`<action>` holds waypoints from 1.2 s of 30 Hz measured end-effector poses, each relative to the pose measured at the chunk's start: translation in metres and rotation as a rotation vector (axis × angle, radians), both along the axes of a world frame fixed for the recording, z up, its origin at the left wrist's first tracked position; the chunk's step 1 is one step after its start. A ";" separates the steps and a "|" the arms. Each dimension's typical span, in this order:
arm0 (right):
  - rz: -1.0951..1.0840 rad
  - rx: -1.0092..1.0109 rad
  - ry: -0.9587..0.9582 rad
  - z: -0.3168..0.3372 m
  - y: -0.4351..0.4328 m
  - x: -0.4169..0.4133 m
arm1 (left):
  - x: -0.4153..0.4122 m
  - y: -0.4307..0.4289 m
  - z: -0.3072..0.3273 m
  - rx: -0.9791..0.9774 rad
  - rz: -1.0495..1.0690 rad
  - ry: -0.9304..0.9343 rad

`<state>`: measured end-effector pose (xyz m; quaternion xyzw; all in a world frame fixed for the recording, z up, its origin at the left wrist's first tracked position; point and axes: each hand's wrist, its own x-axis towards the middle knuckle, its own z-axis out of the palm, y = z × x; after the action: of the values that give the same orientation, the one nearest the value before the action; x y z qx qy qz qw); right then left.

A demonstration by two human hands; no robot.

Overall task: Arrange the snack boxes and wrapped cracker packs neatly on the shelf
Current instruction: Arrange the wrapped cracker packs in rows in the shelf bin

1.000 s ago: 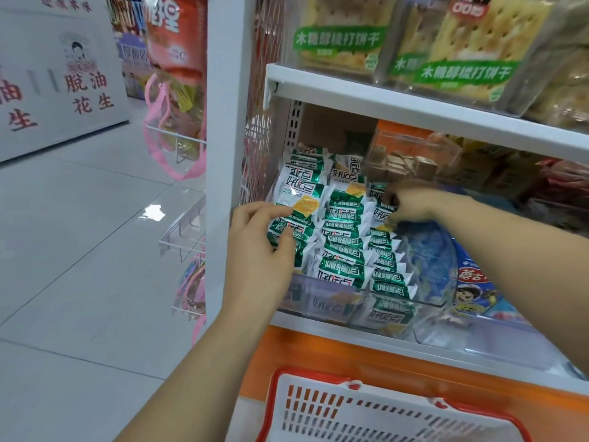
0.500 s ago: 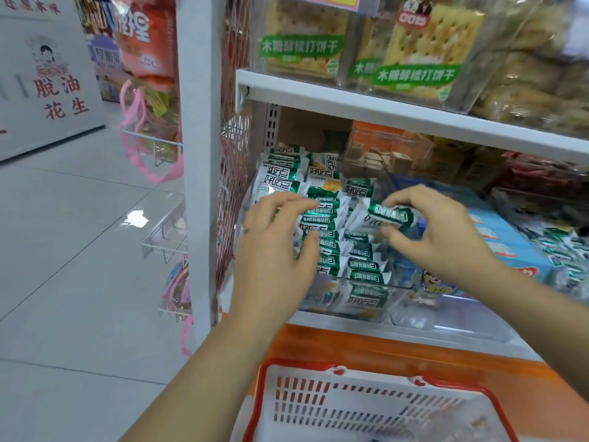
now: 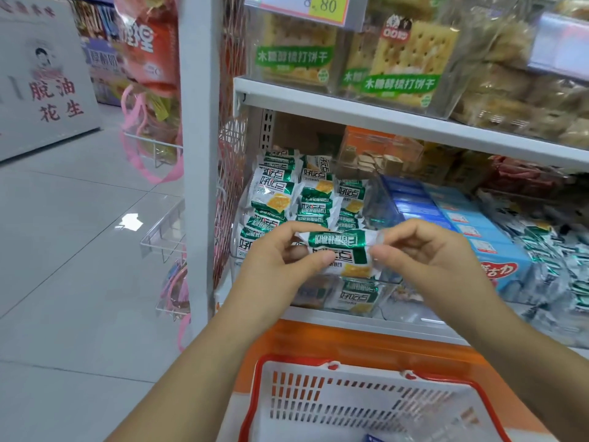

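A green-and-white wrapped cracker pack (image 3: 341, 250) is held in front of the middle shelf. My left hand (image 3: 280, 263) pinches its left end and my right hand (image 3: 420, 253) pinches its right end. Behind it, several matching cracker packs (image 3: 287, 199) lie stacked in a clear bin (image 3: 318, 298) at the shelf's left end. Blue snack boxes (image 3: 471, 228) stand in rows to the right of that bin.
A red-rimmed white basket (image 3: 350, 400) sits below my arms. The upper shelf edge (image 3: 382, 119) carries large cracker bags (image 3: 404, 62). More green packs (image 3: 554, 250) pile at the far right. A white upright post (image 3: 197, 148) and hanging wire racks (image 3: 162, 231) stand left.
My right hand lifted a pack out of the stack and drew it toward me. My left hand left the stack and took hold of the pack's other end.
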<state>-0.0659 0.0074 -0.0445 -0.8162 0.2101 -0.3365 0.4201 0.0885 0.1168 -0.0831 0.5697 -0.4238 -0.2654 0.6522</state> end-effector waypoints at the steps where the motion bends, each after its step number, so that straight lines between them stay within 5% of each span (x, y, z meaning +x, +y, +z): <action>1: -0.009 -0.001 -0.013 0.000 0.001 0.001 | 0.001 0.000 0.000 0.003 0.009 0.013; 9: -0.101 -0.048 0.035 -0.001 0.006 0.008 | -0.004 -0.008 -0.003 0.010 0.149 0.070; 13: 0.019 0.158 0.125 -0.001 0.003 0.014 | -0.003 -0.008 -0.008 0.059 0.198 0.088; 20: 0.119 0.413 0.125 0.003 -0.004 0.010 | -0.005 -0.007 -0.006 0.119 0.071 0.276; 27: -0.004 0.581 0.094 -0.002 -0.024 0.011 | 0.004 -0.004 -0.004 0.130 -0.171 0.706; 36: -0.012 0.712 0.087 -0.007 -0.029 0.013 | 0.009 -0.006 -0.005 0.147 -0.128 0.748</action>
<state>-0.0528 -0.0217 -0.0519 -0.6310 0.3366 -0.2095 0.6668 0.0973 0.1108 -0.0883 0.4509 -0.1713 -0.5247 0.7014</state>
